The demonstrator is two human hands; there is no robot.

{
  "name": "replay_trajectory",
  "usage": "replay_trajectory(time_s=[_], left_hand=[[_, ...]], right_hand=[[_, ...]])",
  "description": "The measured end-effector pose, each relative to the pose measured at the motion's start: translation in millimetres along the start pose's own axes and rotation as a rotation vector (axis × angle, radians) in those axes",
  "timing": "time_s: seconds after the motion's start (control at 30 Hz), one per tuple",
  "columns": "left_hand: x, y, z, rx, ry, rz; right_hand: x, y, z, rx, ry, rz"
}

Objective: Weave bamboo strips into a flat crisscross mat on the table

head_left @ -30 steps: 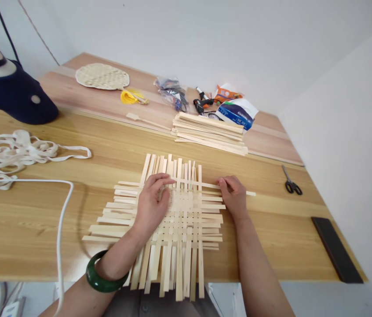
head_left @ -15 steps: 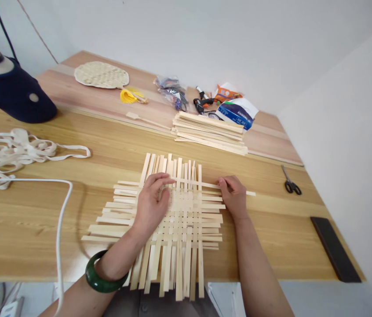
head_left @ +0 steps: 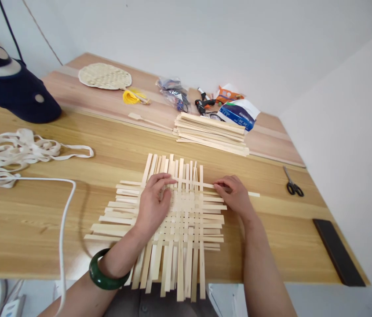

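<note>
1. From here, the left hand [head_left: 153, 202] looks loosely open, thumb apart, over the squarish mat [head_left: 186, 204] woven from pale wooden strips.
2. The right hand [head_left: 235, 193], beside the mat, pinches a thin, pale slat [head_left: 253, 194].
3. The mat lies on the brown wooden table [head_left: 294, 240], nearer me than flat pale splints [head_left: 210, 134].

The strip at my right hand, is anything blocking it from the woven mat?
Nothing visible separates them: from the right hand, the strip runs straight in across the lengthwise strips near their far ends. The left hand lies over the woven mat, hiding part of it.
</note>
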State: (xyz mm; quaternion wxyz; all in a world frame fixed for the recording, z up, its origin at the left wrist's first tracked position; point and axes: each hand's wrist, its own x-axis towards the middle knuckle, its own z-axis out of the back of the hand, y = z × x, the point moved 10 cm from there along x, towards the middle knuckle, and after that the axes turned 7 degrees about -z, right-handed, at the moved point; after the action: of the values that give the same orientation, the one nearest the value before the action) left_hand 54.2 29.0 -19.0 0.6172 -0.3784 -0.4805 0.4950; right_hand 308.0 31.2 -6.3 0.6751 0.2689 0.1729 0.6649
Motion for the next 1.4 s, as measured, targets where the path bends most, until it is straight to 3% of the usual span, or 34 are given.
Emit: replay_trajectory(time_s=[0.13,0.23,0.4,0.53,0.67,0.8,0.97,1.17,1.4], left_hand=[[0,2,-1.9,0.045,0.020,-0.001],[0,5,-4.1,0.088,0.038,-0.014],[0,1,-6.2,0.169,0.050,-0.088],[-1,2,-6.7,0.180,0.053,-0.091],[-2,-2,-10.5,0.260,0.085,-0.137],[-7,-24,-23.6,0.444,0.212,-0.267],[-31,-48,-53.1,0.662,0.489,-0.394],[-65,-31,-80.0,0.819,0.708,-0.483],[-69,-21,-71.6,0.858,0.766,-0.540]], right_hand=[[8,2,-3,-0.016,0.242,-0.135],[12,2,8,-0.023,0.366,-0.167],[-3,-36,39,-0.048,0.493,-0.314],[-27,-72,62,0.074,0.406,-0.440],[-50,-90,66,0.202,0.321,-0.560],[-56,-81,71,0.246,0.215,-0.543],[-54,-61,74,0.233,0.160,-0.435],[-58,-56,66,0.124,0.139,-0.381],[-62,-39,60,0.022,0.206,-0.339]])
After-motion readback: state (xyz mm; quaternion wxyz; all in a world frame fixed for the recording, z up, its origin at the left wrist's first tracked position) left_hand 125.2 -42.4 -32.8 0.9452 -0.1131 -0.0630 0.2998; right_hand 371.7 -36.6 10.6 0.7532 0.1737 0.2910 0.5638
